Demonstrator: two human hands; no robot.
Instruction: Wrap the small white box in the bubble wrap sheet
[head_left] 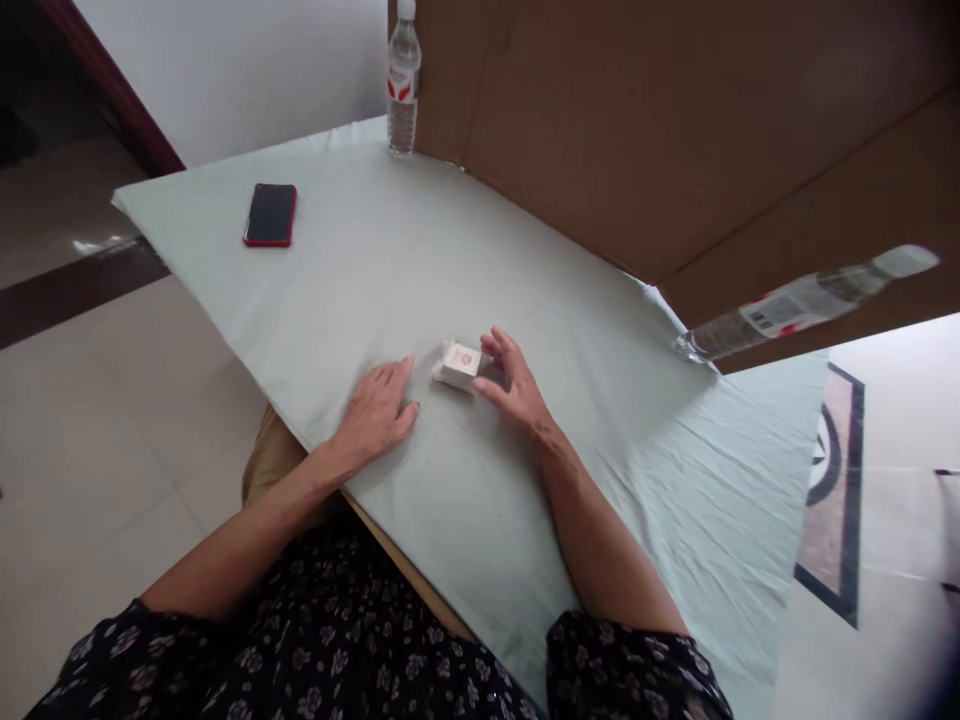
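A small white block-shaped packet [460,362] with a red print on top lies on the pale green cloth, with what looks like clear wrapping at its left end. My right hand [514,385] is beside its right end, thumb and fingers apart and curved toward it. The thumb tip is very close to the packet; whether it touches I cannot tell. To the packet's left, my left hand [379,408] rests palm down on the cloth, open and holding nothing.
A phone with a red edge [271,215] lies at the far left of the cloth-covered table [360,250]. One water bottle [403,85] stands at the back; another water bottle [795,308] is at the right. Behind them rises a brown cardboard panel [600,130].
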